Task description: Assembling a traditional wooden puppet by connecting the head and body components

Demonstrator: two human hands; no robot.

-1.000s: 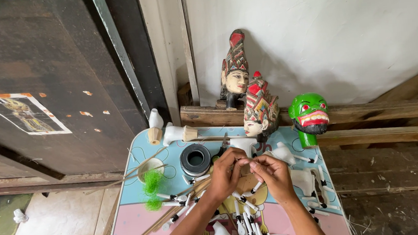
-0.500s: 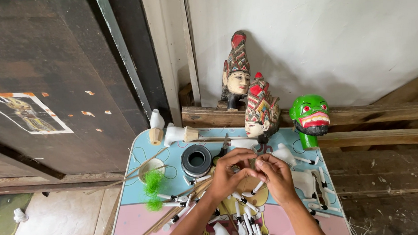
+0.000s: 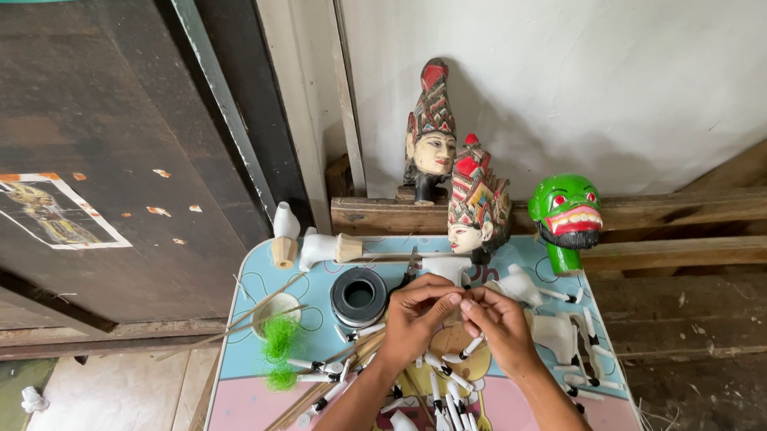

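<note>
Over the middle of the small painted table (image 3: 235, 410), the left hand (image 3: 419, 318) and right hand (image 3: 499, 320) meet, fingertips pinched together on something too small to make out. Both wrists angle inward. Behind stand three carved puppet heads: two crowned (image 3: 432, 134), one green (image 3: 566, 215).

A small blue-and-pink table (image 3: 235, 410) carries a black tape roll (image 3: 359, 296), white puppet pieces (image 3: 449, 411) and thin sticks (image 3: 323, 380).
</note>
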